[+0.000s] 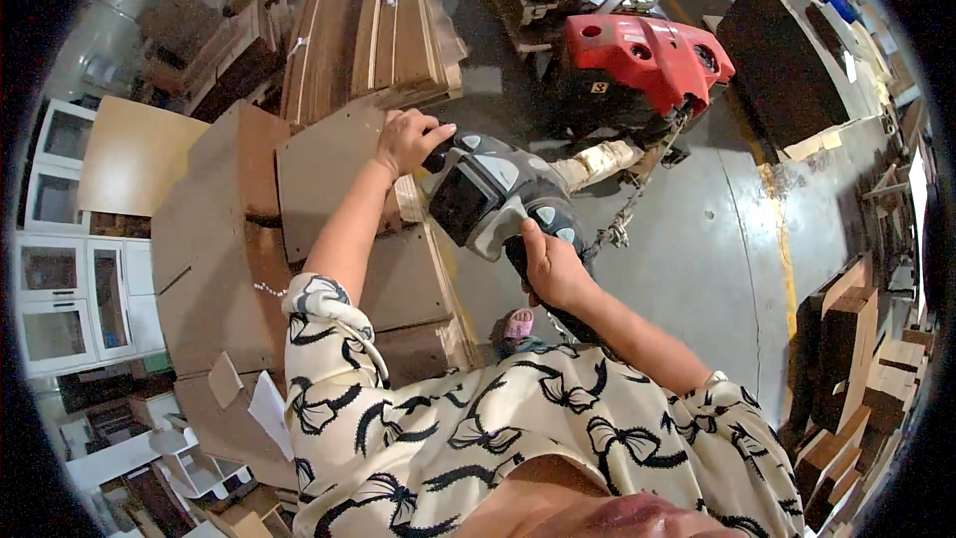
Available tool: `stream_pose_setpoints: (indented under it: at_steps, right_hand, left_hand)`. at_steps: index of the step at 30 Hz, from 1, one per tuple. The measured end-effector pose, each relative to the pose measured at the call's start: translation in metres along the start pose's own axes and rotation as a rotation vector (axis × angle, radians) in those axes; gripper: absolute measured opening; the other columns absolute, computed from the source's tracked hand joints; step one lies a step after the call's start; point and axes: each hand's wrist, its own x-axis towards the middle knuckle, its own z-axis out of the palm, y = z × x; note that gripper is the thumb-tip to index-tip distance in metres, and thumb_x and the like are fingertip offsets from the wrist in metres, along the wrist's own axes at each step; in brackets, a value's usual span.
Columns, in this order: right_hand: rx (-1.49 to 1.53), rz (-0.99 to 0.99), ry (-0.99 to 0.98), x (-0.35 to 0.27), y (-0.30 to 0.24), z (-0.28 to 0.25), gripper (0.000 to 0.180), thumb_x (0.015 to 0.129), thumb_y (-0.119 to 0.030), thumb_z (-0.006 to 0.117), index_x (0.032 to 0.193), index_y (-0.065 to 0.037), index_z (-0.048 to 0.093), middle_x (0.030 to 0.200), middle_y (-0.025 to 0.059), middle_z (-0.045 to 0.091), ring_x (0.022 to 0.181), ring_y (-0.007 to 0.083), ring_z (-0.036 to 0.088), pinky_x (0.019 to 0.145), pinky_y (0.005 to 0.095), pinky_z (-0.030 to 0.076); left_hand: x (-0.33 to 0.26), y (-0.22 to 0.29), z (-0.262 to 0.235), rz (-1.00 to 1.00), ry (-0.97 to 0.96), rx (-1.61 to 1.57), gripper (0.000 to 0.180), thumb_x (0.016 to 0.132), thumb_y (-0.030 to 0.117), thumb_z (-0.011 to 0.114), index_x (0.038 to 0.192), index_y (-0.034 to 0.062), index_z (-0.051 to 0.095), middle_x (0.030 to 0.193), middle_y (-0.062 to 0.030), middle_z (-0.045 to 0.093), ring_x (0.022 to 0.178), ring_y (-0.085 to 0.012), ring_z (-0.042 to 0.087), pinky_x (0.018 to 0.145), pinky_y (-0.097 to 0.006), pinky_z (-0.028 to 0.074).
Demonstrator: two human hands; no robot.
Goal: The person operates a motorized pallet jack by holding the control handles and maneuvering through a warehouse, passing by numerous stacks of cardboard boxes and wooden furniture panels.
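Note:
In front of me is the black and grey control handle (498, 189) of a red pallet truck (647, 50), with light grey buttons and a dark panel. My left hand (410, 142) closes over the grip at its far left end. Wrapped round the near right grip is my right hand (558, 271), its thumb lying along the top. The handle's arm, partly bound in pale wrapping (602, 164), runs back toward the truck's red cover. A loose cord (619, 224) hangs from the cover's corner down beside the handle. My fingertips under the grips are hidden.
Brown board stacks (339, 169) stand close at my left, with more panels (398, 30) behind. White glazed cabinets (60, 269) line the far left. A dark board stack (787, 60) and leaning boards (846, 349) lie right of the yellow floor line (782, 249). A pink sandal (519, 325) shows below me.

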Motion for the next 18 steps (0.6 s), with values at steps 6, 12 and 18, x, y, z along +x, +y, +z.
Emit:
stream_pose_setpoints:
  at_steps: [6, 12, 18]
  right_hand:
    - [-0.083, -0.173, 0.134, 0.008, 0.042, 0.0, 0.064, 0.096, -0.049, 0.022, 0.073, 0.003, 0.052, 0.053, 0.0085, 0.052, 0.043, 0.0185, 0.052, 0.046, 0.0335, 0.045]
    - [-0.058, -0.179, 0.089, 0.006, 0.041, -0.007, 0.063, 0.096, -0.048, 0.023, 0.076, 0.004, 0.052, 0.056, 0.0104, 0.053, 0.05, 0.0202, 0.053, 0.053, 0.0348, 0.045]
    - [0.029, -0.108, 0.01, 0.007, 0.012, -0.015, 0.064, 0.096, -0.05, 0.021, 0.083, 0.005, 0.051, 0.06, 0.0115, 0.053, 0.05, 0.0212, 0.054, 0.052, 0.0345, 0.046]
  left_hand:
    - [0.005, 0.021, 0.006, -0.078, -0.198, -0.035, 0.042, 0.08, 0.046, 0.051, 0.077, 0.0079, 0.069, 0.079, -0.0095, 0.065, 0.085, -0.0245, 0.056, 0.085, -0.036, 0.032]
    - [0.002, 0.008, 0.021, -0.035, -0.171, -0.012, 0.042, 0.081, 0.045, 0.051, 0.071, 0.008, 0.069, 0.072, -0.0094, 0.063, 0.083, -0.0243, 0.056, 0.085, -0.036, 0.033]
    - [0.02, -0.004, 0.019, -0.025, -0.137, -0.039, 0.043, 0.081, 0.044, 0.052, 0.07, 0.0061, 0.069, 0.076, -0.0118, 0.065, 0.081, -0.0267, 0.058, 0.08, -0.037, 0.038]
